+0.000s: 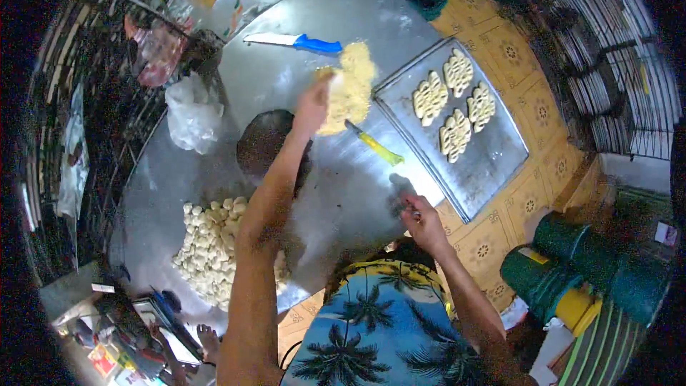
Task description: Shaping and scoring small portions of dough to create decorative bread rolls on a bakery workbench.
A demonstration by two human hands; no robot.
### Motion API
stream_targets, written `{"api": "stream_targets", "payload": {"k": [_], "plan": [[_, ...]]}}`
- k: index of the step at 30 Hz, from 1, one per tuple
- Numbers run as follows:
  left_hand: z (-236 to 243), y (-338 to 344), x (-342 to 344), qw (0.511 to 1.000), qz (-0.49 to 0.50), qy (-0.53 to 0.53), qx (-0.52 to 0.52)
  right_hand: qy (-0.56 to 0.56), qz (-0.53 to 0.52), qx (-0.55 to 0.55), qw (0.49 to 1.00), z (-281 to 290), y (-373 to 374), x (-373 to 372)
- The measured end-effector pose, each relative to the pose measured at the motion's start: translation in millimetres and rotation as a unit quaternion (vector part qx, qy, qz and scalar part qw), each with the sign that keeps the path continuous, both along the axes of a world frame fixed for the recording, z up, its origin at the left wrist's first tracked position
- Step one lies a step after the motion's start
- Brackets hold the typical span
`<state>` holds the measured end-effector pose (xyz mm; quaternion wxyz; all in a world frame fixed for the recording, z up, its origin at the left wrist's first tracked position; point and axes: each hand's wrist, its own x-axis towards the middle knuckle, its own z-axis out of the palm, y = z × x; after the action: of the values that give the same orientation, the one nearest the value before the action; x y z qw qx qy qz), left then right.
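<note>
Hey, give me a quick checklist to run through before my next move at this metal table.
1. Left hand at the yellow crumbs: ok.
2. Both hands free of objects: cannot tell; the left fingertips and the grasp of the right hand are unclear.
3. Blue-handled knife lying with its blade away from the left hand: ok, the handle end is nearer the crumbs.
4. Yellow-handled tool put away: not ok, it lies between crumbs and tray.
5. Bare space on the tray: ok, beside four shaped dough pieces.
6. Small dough lumps on the table: ok, heaped at the left.
</note>
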<state>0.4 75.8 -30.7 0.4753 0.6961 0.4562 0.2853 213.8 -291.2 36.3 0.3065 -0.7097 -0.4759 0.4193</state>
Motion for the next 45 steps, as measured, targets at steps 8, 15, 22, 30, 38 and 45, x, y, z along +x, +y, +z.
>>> {"api": "stream_targets", "payload": {"k": [8, 15, 22, 30, 38, 45], "plan": [[36.9, -82.6, 11.9, 0.691, 0.026, -0.562, -0.454, 0.06, -0.004, 0.045, 0.997, -9.4, 26.1, 32.3], [22.4, -234.3, 166.4, 0.757, 0.039, -0.345, -0.553, 0.271, -0.148, 0.06, 0.949, -35.5, 2.4, 103.0], [26.3, -270.5, 292.2, 0.817, -0.092, -0.294, -0.488, 0.196, -0.224, 0.035, 0.954, -82.4, -58.0, 191.2], [62.2, -279.3, 295.2, 0.979, -0.072, 0.173, 0.079, -0.002, -0.183, 0.063, 0.981, -74.7, -72.3, 200.7], [58.3, -309.8, 114.0, 0.958, 0.205, -0.03, -0.198, 0.037, 0.078, 0.159, 0.983, -52.1, -11.9, 130.0], [14.9, -276.4, -131.3, 0.883, 0.351, 0.299, 0.089, -0.022, 0.279, 0.137, 0.95, -37.8, 78.5, 18.6]]}}
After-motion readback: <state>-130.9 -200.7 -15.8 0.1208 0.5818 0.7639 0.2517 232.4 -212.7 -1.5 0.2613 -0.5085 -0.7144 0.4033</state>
